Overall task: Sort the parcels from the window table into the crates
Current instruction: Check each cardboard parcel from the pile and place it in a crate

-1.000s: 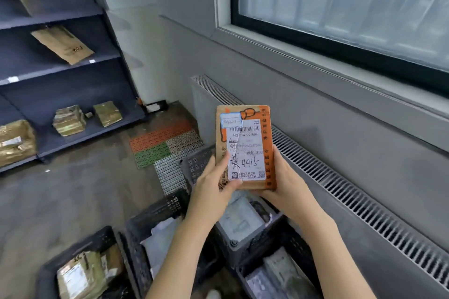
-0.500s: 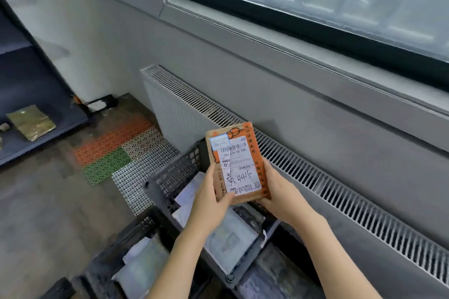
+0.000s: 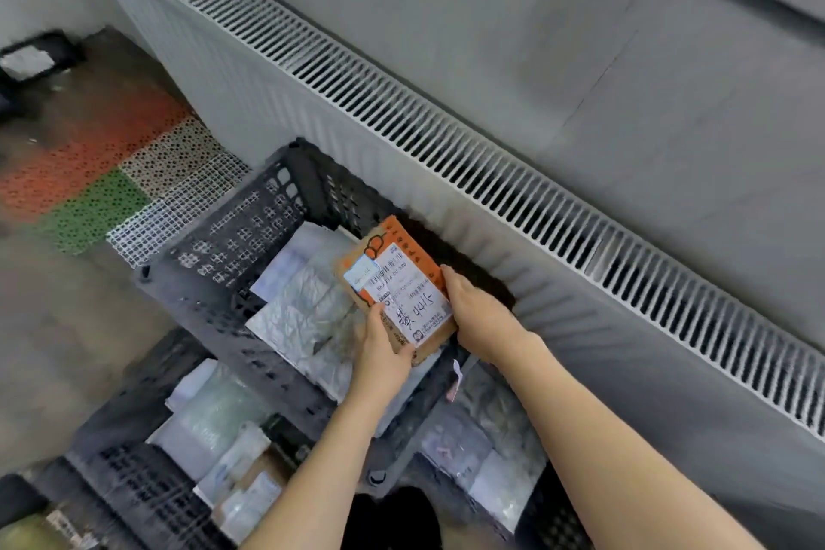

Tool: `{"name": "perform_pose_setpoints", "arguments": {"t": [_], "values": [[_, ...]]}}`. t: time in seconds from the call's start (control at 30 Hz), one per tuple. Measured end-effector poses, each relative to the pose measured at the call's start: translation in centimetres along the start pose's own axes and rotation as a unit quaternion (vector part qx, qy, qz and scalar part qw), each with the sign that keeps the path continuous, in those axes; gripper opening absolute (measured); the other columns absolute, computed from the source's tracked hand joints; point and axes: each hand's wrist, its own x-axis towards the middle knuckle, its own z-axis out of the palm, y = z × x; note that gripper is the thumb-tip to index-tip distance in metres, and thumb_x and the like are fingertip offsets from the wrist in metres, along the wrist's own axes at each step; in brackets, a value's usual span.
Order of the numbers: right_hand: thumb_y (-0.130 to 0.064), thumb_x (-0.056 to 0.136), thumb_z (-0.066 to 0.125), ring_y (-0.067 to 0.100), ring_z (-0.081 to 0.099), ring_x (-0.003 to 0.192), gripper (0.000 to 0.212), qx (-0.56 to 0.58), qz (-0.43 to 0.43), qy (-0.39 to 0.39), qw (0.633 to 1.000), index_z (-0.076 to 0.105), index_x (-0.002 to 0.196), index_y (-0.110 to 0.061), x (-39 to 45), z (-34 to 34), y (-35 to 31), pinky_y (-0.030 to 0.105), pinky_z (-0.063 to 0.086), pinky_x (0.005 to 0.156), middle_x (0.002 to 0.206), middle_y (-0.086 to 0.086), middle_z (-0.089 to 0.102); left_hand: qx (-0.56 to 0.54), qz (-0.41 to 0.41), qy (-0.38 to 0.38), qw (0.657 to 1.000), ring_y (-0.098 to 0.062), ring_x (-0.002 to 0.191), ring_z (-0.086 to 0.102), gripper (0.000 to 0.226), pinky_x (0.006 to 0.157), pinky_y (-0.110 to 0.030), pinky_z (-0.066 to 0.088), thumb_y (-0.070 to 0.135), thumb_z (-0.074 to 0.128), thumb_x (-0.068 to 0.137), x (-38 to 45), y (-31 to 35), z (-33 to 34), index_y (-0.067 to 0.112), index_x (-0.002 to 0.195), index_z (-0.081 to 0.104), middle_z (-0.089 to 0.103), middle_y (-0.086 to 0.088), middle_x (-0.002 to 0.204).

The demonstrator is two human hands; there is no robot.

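A small brown and orange parcel (image 3: pixel 393 281) with a white shipping label is held low over the far black crate (image 3: pixel 250 232), at its right end beside the radiator. My left hand (image 3: pixel 384 348) grips its near corner, thumb on the label. My right hand (image 3: pixel 477 317) holds its right edge with fingers curled behind it. Inside that crate lie white and silvery parcels (image 3: pixel 308 308).
A white radiator (image 3: pixel 446 156) runs along the grey wall just right of the crates. Two more black crates with parcels stand nearer, one at lower left (image 3: pixel 134 491) and one at lower right (image 3: pixel 549 518). Orange, green and white floor mats (image 3: pixel 102 179) lie to the left.
Both hands have lowered the parcel from chest height down into the far crate's opening, tilting it flatter. My view has dropped from the window and shelves to the crates.
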Motion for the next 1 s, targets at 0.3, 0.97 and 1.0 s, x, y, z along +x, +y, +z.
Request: {"name": "perform_pose_setpoints", "arguments": {"t": [0.3, 0.97, 1.0], "values": [[-0.005, 0.091, 0.049, 0.029, 0.041, 0.128, 0.077, -0.089, 0.036, -0.028, 0.995, 0.0, 0.151, -0.002, 6.4, 8.6, 5.0, 0.038, 0.043, 0.094, 0.147, 0.015, 0.03, -0.001, -0.023, -0.014, 1.0, -0.029, 0.132, 0.034, 0.101, 0.105, -0.028, 0.029, 0.013, 0.07, 0.085, 6.3, -7.4, 7.6, 0.013, 0.152, -0.006, 0.029, -0.016, 0.142], [-0.014, 0.09, 0.053, 0.032, 0.032, 0.131, 0.071, -0.099, 0.109, 0.027, 0.989, 0.014, 0.149, -0.007, 8.2, 9.7, 3.3, 0.036, 0.034, 0.105, 0.144, 0.017, 0.027, 0.14, 0.022, -0.102, 0.985, -0.025, 0.131, 0.041, 0.081, 0.103, -0.036, 0.038, 0.028, 0.055, 0.096, 8.9, -7.0, 5.1, 0.02, 0.153, -0.002, 0.029, -0.009, 0.151], [-0.015, 0.09, 0.053, 0.032, 0.031, 0.131, 0.069, -0.108, 0.107, 0.037, 0.988, 0.018, 0.148, -0.006, 8.0, 9.8, 3.1, 0.037, 0.031, 0.107, 0.144, 0.017, 0.027, 0.192, 0.049, -0.083, 0.977, -0.026, 0.127, 0.044, 0.073, 0.1, -0.038, 0.041, 0.029, 0.052, 0.097, 9.0, -6.9, 4.2, 0.021, 0.153, 0.007, 0.035, -0.009, 0.148]]}}
